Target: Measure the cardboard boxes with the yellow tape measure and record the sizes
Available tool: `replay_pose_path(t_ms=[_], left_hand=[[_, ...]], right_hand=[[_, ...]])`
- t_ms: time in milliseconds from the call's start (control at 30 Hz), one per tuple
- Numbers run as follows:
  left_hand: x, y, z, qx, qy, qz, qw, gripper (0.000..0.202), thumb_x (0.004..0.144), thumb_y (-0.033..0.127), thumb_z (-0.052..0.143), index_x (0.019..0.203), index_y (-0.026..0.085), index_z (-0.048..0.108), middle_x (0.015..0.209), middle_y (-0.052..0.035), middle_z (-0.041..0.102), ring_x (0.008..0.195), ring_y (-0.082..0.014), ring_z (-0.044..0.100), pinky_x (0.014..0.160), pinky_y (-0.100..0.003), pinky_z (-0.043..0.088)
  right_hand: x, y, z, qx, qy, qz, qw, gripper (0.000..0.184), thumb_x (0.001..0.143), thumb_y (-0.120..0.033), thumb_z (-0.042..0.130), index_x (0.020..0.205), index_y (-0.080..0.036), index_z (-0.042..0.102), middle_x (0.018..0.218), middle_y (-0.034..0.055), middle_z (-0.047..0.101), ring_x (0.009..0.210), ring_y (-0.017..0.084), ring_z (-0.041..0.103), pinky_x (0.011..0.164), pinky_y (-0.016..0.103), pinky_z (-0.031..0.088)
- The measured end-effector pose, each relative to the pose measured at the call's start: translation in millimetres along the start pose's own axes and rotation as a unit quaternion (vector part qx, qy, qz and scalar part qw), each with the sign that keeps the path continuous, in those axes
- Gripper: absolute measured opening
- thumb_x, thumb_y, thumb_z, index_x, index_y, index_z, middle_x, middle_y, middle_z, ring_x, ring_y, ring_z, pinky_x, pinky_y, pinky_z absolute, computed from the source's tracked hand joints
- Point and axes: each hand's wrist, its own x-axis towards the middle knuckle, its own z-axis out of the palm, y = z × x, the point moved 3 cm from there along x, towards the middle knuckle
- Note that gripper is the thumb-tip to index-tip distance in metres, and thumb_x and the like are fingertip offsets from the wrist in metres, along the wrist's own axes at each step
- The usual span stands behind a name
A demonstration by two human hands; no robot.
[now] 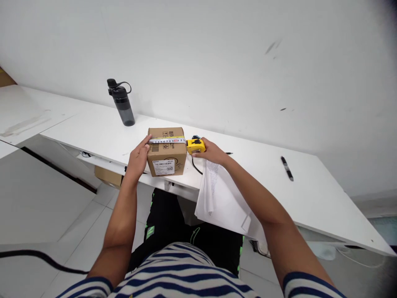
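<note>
A small brown cardboard box (pixel 166 154) stands on the white desk, with a printed label on its front face. Across its top, from left to right, lies the numbered blade (pixel 169 140) of a tape measure. My right hand (pixel 212 151) is closed around the yellow tape measure case (pixel 196 145), just off the box's right side. At the box's left edge, the fingers of my left hand (pixel 138 160) press the free end of the blade against the box. The very tip of the blade is hidden under those fingers.
A dark water bottle (pixel 124 108) stands behind and left of the box. Papers (pixel 221 194) hang over the desk's front edge under my right arm. A black marker (pixel 287 168) lies to the right. The wall (pixel 217 62) rises behind the desk (pixel 248 165).
</note>
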Motion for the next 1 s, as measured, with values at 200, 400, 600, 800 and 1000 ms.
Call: replay_pose_path(t_ms=[200, 400, 600, 800, 1000], left_hand=[[0.3, -1.4, 0.8, -0.003, -0.008, 0.003, 1.0, 0.046, 0.096, 0.037, 0.046, 0.137, 0.027, 0.063, 0.145, 0.0008, 0.06, 0.138, -0.0241, 0.052, 0.122, -0.04, 0.035], [0.7, 0.2, 1.6, -0.003, 0.0, 0.004, 1.0, 0.045, 0.096, 0.038, 0.046, 0.135, 0.026, 0.065, 0.144, 0.0007, 0.061, 0.138, -0.0246, 0.053, 0.122, -0.04, 0.036], [1.5, -1.1, 2.1, -0.01, -0.002, 0.004, 1.0, 0.045, 0.096, 0.036, 0.046, 0.136, 0.026, 0.065, 0.145, 0.001, 0.061, 0.138, -0.024, 0.053, 0.122, -0.04, 0.036], [1.6, -2.4, 1.9, -0.006, -0.004, 0.006, 1.0, 0.045, 0.096, 0.04, 0.047, 0.136, 0.027, 0.064, 0.145, 0.0007, 0.061, 0.139, -0.0245, 0.052, 0.122, -0.04, 0.035], [0.1, -1.1, 2.0, -0.005, -0.004, 0.005, 1.0, 0.045, 0.096, 0.039, 0.046, 0.136, 0.028, 0.064, 0.144, 0.0006, 0.061, 0.138, -0.0248, 0.053, 0.121, -0.04, 0.037]], right_hand=[[1.8, 6.8, 7.6, -0.015, 0.018, 0.006, 1.0, 0.058, 0.069, -0.052, 0.079, 0.115, -0.025, 0.055, 0.109, 0.0054, 0.066, 0.099, 0.025, 0.062, 0.088, 0.047, 0.051], [1.8, 7.9, 7.8, -0.02, 0.024, 0.0, 1.0, 0.058, 0.068, -0.052, 0.079, 0.115, -0.027, 0.056, 0.108, 0.0052, 0.066, 0.099, 0.026, 0.062, 0.086, 0.049, 0.052], [0.5, 7.7, 9.9, -0.011, 0.02, 0.01, 1.0, 0.059, 0.069, -0.051, 0.079, 0.118, -0.029, 0.056, 0.107, 0.0045, 0.066, 0.098, 0.026, 0.062, 0.087, 0.05, 0.053], [-0.3, 7.0, 11.4, -0.012, 0.022, 0.014, 1.0, 0.053, 0.068, -0.052, 0.078, 0.11, -0.028, 0.056, 0.104, 0.0034, 0.066, 0.096, 0.025, 0.061, 0.086, 0.049, 0.052], [-1.4, 5.5, 12.3, -0.023, 0.02, 0.029, 0.999, 0.051, 0.068, -0.058, 0.078, 0.098, -0.026, 0.05, 0.103, 0.0019, 0.065, 0.093, 0.024, 0.061, 0.081, 0.044, 0.05]])
